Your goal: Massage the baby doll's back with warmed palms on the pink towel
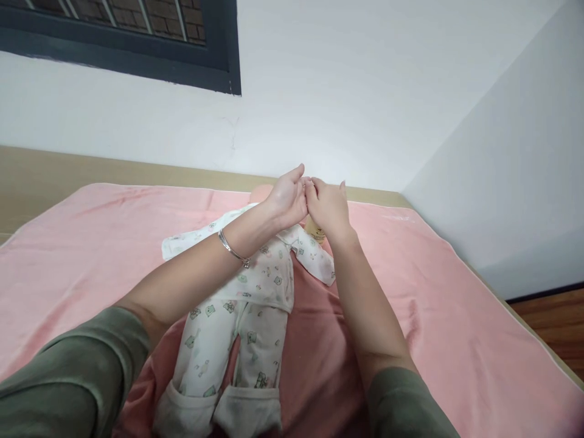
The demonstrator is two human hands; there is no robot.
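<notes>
A baby doll in white printed pyjamas lies on its back on a pink towel, feet towards me, its head mostly hidden behind my hands. Both hands meet above the doll's head and chest. My left hand is cupped with the palm turned to the right, fingers loosely stretched, and a silver bracelet on its wrist. My right hand has its back to me, with fingers curled against the left hand's fingertips. A small tan object with dark print shows just under it, seemingly held.
The towel covers a light wooden surface set against a white wall. A dark-framed window is at upper left. The surface's right edge drops to a wooden floor.
</notes>
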